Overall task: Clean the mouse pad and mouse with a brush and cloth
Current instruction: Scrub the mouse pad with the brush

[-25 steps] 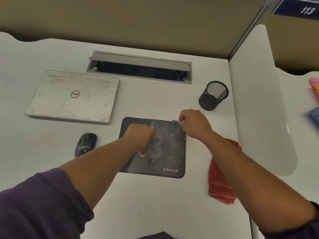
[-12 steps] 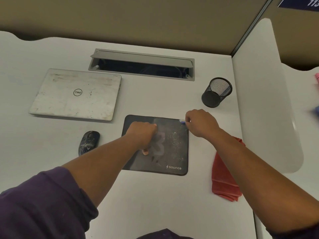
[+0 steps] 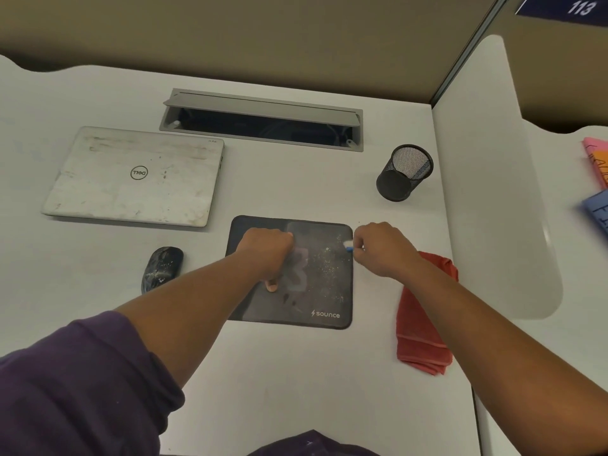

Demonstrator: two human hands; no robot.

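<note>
My right hand (image 3: 383, 250) pinches the small blue-and-white brush (image 3: 348, 245) at the dusty black fabric mouse pad (image 3: 324, 284) edge; left hand (image 3: 266, 250) is curled, pressing it down w/ thumb. Risk: crumbs flick onto the white desk (image 3: 296, 373).

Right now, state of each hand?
Left hand: fist pressing on the mouse pad, holding nothing visible.
Right hand: pinching a small blue brush.

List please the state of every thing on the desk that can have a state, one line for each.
Mouse pad: flat, speckled with white specks.
Mouse: beside the pad, speckled, untouched.
Brush: held by the right hand at the pad's right edge.
Left hand: fist resting on the pad.
Cloth: crumpled, unused.
Laptop: closed, smudged.
Cable hatch: lid open.
Mesh cup: upright.
</note>
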